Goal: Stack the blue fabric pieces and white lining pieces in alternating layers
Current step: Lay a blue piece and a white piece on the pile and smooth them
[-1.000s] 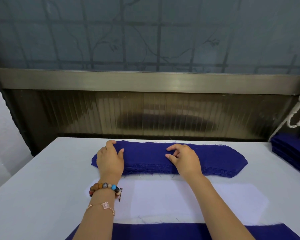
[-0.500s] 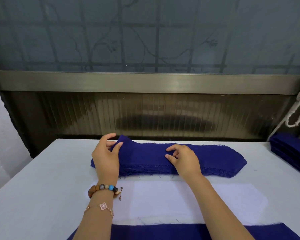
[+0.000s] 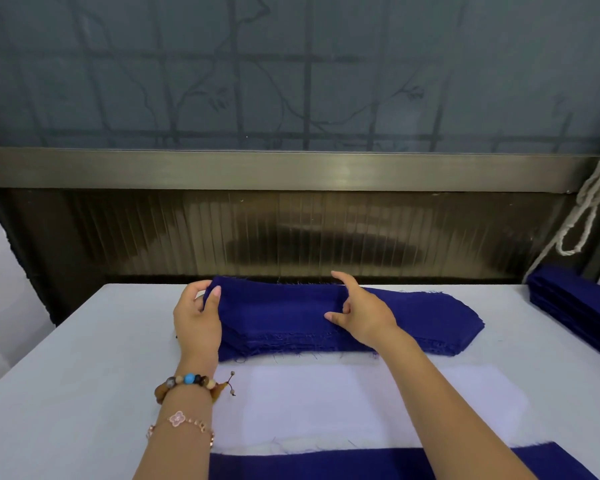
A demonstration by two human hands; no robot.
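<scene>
Blue fabric pieces (image 3: 413, 317), where do they lie?

— In a thick pile under both sets of fingers, running on past the right-hand fingers to a tapered, rounded end. The cloth is deep navy and coarsely woven, and the raw edges nearer the wrists shed loose threads.

And the fingers themselves?

— The left hand (image 3: 196, 320) pinches the left end of the top piece (image 3: 274, 303) between its thumb and fingers (image 3: 196, 288), and that end is raised off the pile. The right hand (image 3: 364, 313) lies across the same piece further along, with the thumb on the near side and the index finger reaching over the far edge. I cannot tell whether it grips or only rests there.

What lies on the wrist side of the fingers?

— A white lining piece (image 3: 361, 407), thin and smooth, flat on the table (image 3: 66, 375) just beside the pile and under the forearms. Its frayed near edge meets a long blue piece (image 3: 326, 465) of the same navy weave.

Anything out beyond the right-hand fingers?

— A second blue stack (image 3: 579, 306), square-edged and well apart at the table's side, with a twisted pale cord (image 3: 589, 202) hanging above it.

And behind the left-hand fingers, on the wrist?

— A beaded bracelet (image 3: 187, 382) of round brown and grey beads with one turquoise, then a fine rosy chain (image 3: 178, 418) with a flower-shaped charm. Past the fingertips stand a ribbed translucent panel (image 3: 291, 237), a brushed metal rail (image 3: 291, 169) and frosted glass (image 3: 291, 71) patterned with branches.
</scene>
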